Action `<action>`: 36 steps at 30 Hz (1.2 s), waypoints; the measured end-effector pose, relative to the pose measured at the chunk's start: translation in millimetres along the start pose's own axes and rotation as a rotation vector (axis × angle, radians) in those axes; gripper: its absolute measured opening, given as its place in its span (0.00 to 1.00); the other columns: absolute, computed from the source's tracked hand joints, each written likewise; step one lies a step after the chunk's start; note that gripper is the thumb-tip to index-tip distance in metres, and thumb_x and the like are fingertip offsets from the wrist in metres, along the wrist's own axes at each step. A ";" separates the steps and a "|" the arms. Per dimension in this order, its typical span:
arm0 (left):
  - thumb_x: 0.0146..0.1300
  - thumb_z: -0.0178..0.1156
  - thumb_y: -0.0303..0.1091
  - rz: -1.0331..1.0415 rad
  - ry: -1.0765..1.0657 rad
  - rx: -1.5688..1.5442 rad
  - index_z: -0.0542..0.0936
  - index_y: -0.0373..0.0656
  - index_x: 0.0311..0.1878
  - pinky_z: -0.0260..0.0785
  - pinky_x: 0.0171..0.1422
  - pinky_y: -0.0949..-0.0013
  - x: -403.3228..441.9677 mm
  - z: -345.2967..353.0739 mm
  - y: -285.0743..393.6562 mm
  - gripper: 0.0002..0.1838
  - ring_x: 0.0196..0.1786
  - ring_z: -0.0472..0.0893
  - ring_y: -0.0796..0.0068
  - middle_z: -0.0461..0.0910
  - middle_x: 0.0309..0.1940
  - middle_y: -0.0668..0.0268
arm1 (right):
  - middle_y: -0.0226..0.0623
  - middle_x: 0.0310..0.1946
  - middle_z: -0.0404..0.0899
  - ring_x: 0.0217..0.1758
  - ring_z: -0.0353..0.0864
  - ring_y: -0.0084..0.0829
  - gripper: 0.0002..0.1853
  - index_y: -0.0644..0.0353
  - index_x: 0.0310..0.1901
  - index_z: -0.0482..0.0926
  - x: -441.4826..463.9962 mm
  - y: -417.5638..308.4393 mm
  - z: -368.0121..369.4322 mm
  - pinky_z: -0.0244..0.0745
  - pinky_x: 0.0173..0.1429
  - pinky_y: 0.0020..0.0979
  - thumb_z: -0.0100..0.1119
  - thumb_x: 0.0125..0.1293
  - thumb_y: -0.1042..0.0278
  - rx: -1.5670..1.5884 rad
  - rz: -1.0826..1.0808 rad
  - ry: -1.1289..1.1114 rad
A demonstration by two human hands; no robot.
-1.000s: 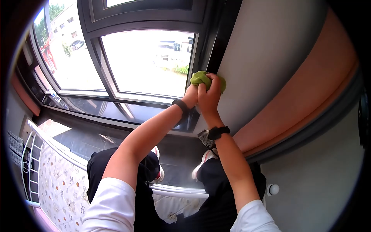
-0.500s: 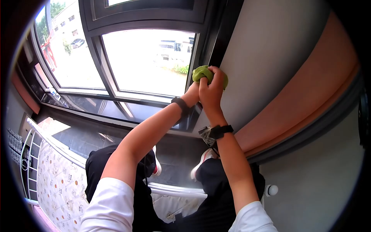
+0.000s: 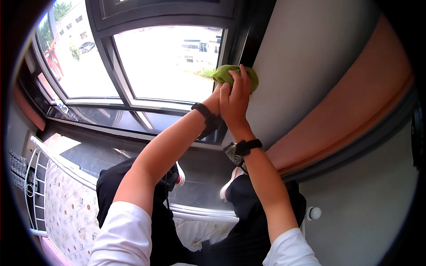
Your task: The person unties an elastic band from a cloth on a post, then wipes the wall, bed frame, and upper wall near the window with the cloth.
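A bunched green cloth (image 3: 226, 72) is held up against the dark window frame (image 3: 249, 44), where the frame meets the pale wall. My right hand (image 3: 235, 98) grips the cloth, its fingers laid over the near side. Just beside and partly behind it is my left hand (image 3: 214, 101), closed at the cloth's lower left; most of its fingers are hidden by the right hand and the cloth. Each wrist wears a black strap.
Window panes (image 3: 166, 64) fill the upper left. A clear bottle (image 3: 62, 106) lies on the sill at far left. Below is a white metal bed frame (image 3: 40, 195) with a patterned mattress (image 3: 71, 208). An orange and grey curtain (image 3: 337, 115) hangs to the right.
Both hands and the cloth have shifted slightly up and left in view. The cloth looks more spread out, and the right hand's fingers have straightened a little over it.
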State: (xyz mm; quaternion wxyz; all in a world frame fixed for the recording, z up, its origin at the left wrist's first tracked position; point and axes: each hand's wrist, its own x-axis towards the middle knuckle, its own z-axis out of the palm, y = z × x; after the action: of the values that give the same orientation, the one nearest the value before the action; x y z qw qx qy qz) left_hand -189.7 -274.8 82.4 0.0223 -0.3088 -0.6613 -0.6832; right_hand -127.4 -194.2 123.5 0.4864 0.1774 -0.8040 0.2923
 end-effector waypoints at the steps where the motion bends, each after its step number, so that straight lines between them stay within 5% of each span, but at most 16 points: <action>1: 0.69 0.52 0.34 0.013 0.009 -0.010 0.70 0.41 0.58 0.75 0.51 0.68 6.6 1.6 10.1 0.17 0.46 0.81 0.71 0.79 0.47 0.62 | 0.58 0.66 0.61 0.67 0.63 0.57 0.19 0.66 0.55 0.69 7.8 -1.7 -5.4 0.61 0.69 0.48 0.50 0.62 0.71 0.105 0.019 0.034; 25: 0.70 0.51 0.33 0.077 0.028 -0.060 0.70 0.42 0.58 0.75 0.52 0.69 28.3 11.0 36.9 0.16 0.47 0.80 0.71 0.79 0.48 0.62 | 0.53 0.58 0.71 0.59 0.72 0.53 0.16 0.62 0.49 0.74 42.1 -9.3 -25.6 0.71 0.60 0.45 0.51 0.59 0.71 0.186 -0.004 0.160; 36: 0.70 0.50 0.32 0.111 0.036 -0.088 0.70 0.42 0.58 0.75 0.52 0.69 35.8 18.6 44.7 0.15 0.48 0.80 0.71 0.78 0.48 0.62 | 0.51 0.57 0.73 0.58 0.73 0.50 0.17 0.63 0.50 0.73 44.5 -11.4 -30.5 0.68 0.63 0.42 0.47 0.58 0.74 0.238 0.014 0.194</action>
State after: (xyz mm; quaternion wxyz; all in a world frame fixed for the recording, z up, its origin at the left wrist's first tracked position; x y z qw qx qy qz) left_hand -191.7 -249.8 137.1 0.0585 -0.3334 -0.6120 -0.7147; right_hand -120.8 -183.4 177.2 0.5355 0.1992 -0.7141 0.4045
